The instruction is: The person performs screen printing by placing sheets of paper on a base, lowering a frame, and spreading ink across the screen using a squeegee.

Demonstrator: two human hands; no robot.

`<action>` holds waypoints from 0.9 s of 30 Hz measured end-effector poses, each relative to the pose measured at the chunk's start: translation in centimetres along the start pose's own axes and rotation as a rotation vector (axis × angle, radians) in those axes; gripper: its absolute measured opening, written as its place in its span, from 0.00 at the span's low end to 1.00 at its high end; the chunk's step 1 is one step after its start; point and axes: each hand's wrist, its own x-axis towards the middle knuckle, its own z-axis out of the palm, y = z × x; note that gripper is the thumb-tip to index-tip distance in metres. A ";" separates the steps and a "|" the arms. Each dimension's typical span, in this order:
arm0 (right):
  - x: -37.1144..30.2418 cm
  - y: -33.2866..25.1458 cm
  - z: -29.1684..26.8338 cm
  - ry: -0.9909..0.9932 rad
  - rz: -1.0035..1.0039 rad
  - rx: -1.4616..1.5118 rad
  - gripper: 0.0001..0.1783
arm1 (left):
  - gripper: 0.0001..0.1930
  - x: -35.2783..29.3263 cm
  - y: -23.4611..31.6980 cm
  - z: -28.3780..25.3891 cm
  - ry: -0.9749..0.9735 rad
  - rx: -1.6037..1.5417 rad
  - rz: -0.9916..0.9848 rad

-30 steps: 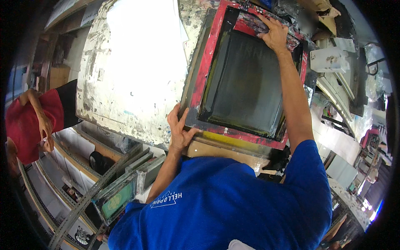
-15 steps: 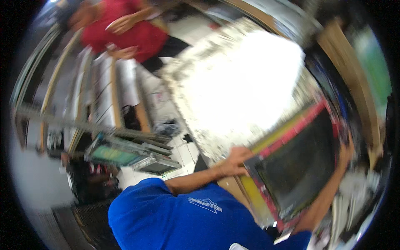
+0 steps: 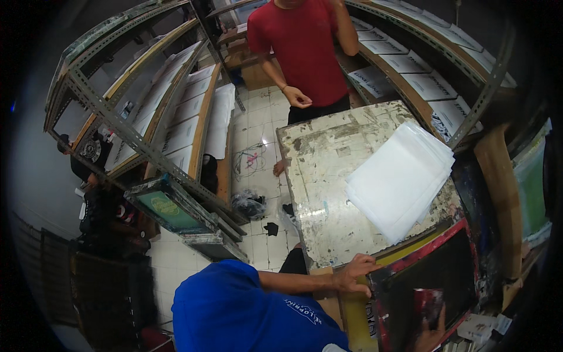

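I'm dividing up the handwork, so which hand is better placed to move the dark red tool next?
Probably the right: the right hand is right at the dark red tool, while the left hand is at the red-edged frame's left side.

Metal shelving (image 3: 141,144), pale tiled floor (image 3: 176,262)

Head camera: left of a fisheye pair, upright, looking down and ahead.
Nearest: blue shirt (image 3: 240,308), lower edge.
Mid-depth: left hand (image 3: 353,276), framed screen (image 3: 451,264), worktable (image 3: 319,188).
Farthest: shelves (image 3: 134,139), upper field.
Rim: black, straight edges bowed.
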 end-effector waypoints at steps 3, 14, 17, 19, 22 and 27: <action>-2.8 -2.5 0.6 0.003 -0.127 -0.037 0.41 | 0.49 2.1 1.7 0.5 0.084 0.017 0.083; 3.8 -13.7 -6.8 0.394 -0.506 -0.548 0.38 | 0.51 16.7 8.5 3.8 0.363 -0.521 0.045; 7.2 -13.0 -9.6 0.459 -0.559 -0.394 0.36 | 0.29 20.4 4.0 7.8 0.226 -0.404 0.046; 8.4 -15.9 -9.9 0.435 -0.489 -0.512 0.28 | 0.19 23.1 0.5 11.0 0.095 -0.237 -0.017; 10.0 -16.8 -11.0 0.463 -0.538 -0.539 0.26 | 0.24 25.1 -8.3 17.6 -0.133 -0.006 -0.078; 10.6 -17.8 -13.5 0.306 -0.589 -0.285 0.23 | 0.18 25.3 -13.1 22.8 -0.288 0.537 0.017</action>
